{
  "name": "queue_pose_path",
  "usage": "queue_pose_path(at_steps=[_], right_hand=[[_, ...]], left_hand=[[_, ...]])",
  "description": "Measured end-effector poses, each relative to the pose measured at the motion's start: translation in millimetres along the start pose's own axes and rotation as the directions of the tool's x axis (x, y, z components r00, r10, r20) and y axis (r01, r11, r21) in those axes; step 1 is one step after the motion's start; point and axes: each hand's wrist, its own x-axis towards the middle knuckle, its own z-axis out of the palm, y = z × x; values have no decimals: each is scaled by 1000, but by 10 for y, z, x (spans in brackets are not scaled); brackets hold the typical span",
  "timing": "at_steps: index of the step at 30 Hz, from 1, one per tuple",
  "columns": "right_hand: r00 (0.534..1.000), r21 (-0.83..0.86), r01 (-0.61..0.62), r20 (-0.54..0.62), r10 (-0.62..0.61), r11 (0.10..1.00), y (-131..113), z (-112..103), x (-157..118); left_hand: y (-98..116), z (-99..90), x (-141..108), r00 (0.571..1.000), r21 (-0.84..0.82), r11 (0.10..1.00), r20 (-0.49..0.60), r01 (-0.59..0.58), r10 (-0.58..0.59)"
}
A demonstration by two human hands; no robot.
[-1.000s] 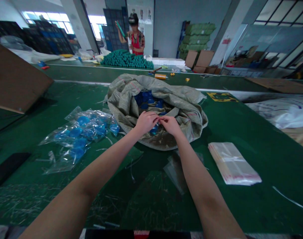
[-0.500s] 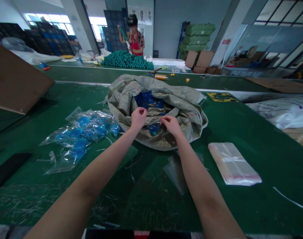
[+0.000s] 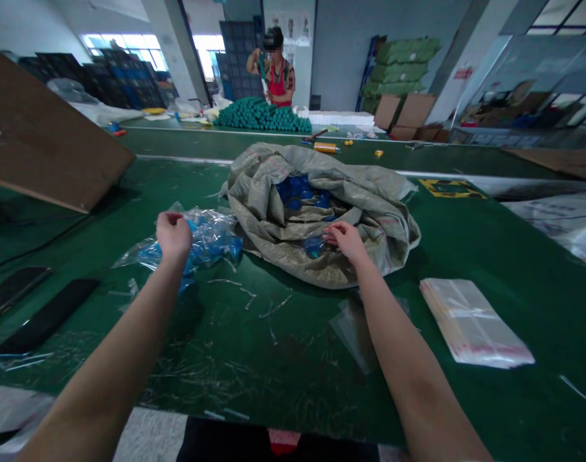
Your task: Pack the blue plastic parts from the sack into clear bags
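The blue round cap point(image 3: 314, 247) lay in a fold of the grey-green woven sack point(image 3: 370, 221), just beside the fingertips of the right hand point(image 3: 348, 242) and at about 9 o'clock from them. Being round, it showed no long axis, and it seemed to sit under clear plastic film, though the sheen left that uncertain. The right hand was much the nearer of the two, its fingers curled and narrowly spaced, and whether they held any film could not be told. The left hand point(image 3: 174, 234) was well apart, at 9 o'clock from the right, above the clear bags of blue caps point(image 3: 210, 244), its fingers pinched into a narrow bunch around nothing that could be made out. More blue caps point(image 3: 302, 192) filled the sack's mouth at 12 o'clock from the round cap. A stack of clear poly bags point(image 3: 473, 324) lay on the green desk point(image 3: 293, 378) at 4 o'clock from the right hand. Far off at 12 o'clock, a co-worker point(image 3: 276, 67) stood behind a heap of teal rods point(image 3: 261, 115). No brand or writing could be read anywhere
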Motion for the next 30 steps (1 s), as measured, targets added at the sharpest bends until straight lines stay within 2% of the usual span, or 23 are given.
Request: queue_pose_path(at_steps=[2, 4, 8, 10, 13, 14, 17, 18, 20, 23, 25, 27, 30], right_hand=[[1000, 8, -4, 3, 4, 1000, -1, -1, -1], [1000, 9, -2, 0, 2, 1000, -4, -6, -2], [1000, -11, 14, -4, -14, 1000, -1, -18, 1], [1000, -14, 18, 0, -18, 1000, 6, -18, 7], [1000, -4, 19, 5, -19, 1000, 13, -15, 14], [1000, -4, 19, 5, -19, 1000, 12, -13, 15], [1000, -11, 21, 13, -21, 1000, 6, -12, 9], [1000, -11, 23, 16, -23, 1000, 4, -12, 7], [999, -11, 30, 18, -30, 999, 2, -11, 6], [999, -25, 45, 17, -44, 999, 6, -8, 10], [998, -42, 58, 25, -57, 997, 12, -8, 14], [997, -54, 73, 39, -71, 996, 18, -10, 14], [994, -51, 102, 38, -101, 993, 30, -17, 10]], left_hand=[[-108, -162, 43, 986, 281, 952, 148, -118, 79], [-170, -235, 65, 951, 445, 870, 298, -211, 78], [-179, -259, 77, 871, 535, 737, 469, -413, 148], [-139, -264, 78, 856, 591, 649, 478, -480, 198], [-58, -262, 82, 872, 692, 537, 437, -484, 222], [-31, -256, 80, 876, 699, 536, 434, -474, 209], [42, -225, 28, 875, 650, 605, 449, -459, 182], [70, -208, -13, 868, 623, 619, 444, -478, 224], [144, -142, -138, 835, 542, 637, 399, -548, 379], [307, 113, -413, 715, 254, 674, 356, -693, 602], [427, 420, -617, 644, -19, 713, 414, -701, 644], [531, 804, -797, 622, -230, 796, 517, -560, 588], [632, 1375, -967, 588, -422, 872, 650, -246, 481]])
